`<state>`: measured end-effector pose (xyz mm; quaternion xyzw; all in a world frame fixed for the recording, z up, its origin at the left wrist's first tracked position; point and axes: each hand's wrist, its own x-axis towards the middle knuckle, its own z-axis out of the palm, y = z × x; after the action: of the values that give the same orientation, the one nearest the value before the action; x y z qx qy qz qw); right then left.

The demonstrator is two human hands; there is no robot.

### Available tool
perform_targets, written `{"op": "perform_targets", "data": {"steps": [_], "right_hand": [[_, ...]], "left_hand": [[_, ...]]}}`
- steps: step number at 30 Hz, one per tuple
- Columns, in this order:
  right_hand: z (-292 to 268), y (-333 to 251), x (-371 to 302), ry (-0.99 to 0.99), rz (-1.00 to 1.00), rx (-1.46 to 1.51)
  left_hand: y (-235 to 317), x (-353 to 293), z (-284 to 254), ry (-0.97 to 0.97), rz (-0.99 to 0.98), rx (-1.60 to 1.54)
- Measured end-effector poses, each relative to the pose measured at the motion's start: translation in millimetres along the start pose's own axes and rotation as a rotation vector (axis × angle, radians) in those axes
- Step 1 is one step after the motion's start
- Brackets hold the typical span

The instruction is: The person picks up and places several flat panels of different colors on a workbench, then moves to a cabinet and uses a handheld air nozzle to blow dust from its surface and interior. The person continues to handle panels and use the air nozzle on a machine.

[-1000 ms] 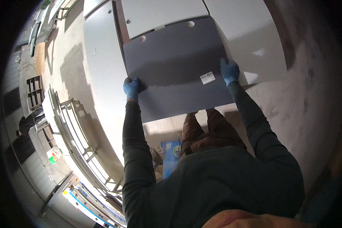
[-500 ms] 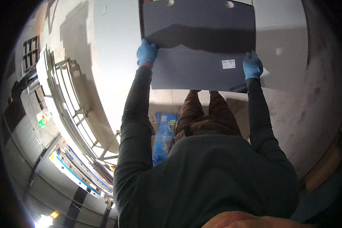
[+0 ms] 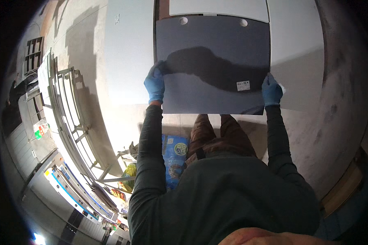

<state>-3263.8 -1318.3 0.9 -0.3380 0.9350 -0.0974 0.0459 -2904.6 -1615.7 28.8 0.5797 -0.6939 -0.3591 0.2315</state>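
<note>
A flat dark grey panel lies level in front of me, with two round holes by its far edge and a small white label near its right side. My left hand, in a blue glove, is closed at the panel's left edge, its fingertips just over the top face. At the right edge, my right hand, also blue-gloved, pinches the border beside the label. The undersides of both grips are hidden by the panel and gloves.
White panels flank the grey one, and another white panel lies beyond it. On the floor near my legs is a blue printed bag. A metal frame rack stands at left.
The view has tilted, so the panel, hands and legs appear lower and the far white panel shows more. My left hand has slid slightly nearer along the grey panel's edge.
</note>
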Motion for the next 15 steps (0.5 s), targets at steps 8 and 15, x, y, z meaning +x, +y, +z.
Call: {"op": "perform_targets", "data": {"steps": [8, 15], "right_hand": [[-52.7, -3.8, -51.8, 0.156, -0.097, 0.43], [15.2, 57.2, -187.0, -1.006, 0.824, 0.614]], "left_hand": [[0.4, -42.8, -60.3, 0.053, -0.015, -0.193], [-87.8, -192.1, -26.4, -0.022, -1.087, -0.893]]}}
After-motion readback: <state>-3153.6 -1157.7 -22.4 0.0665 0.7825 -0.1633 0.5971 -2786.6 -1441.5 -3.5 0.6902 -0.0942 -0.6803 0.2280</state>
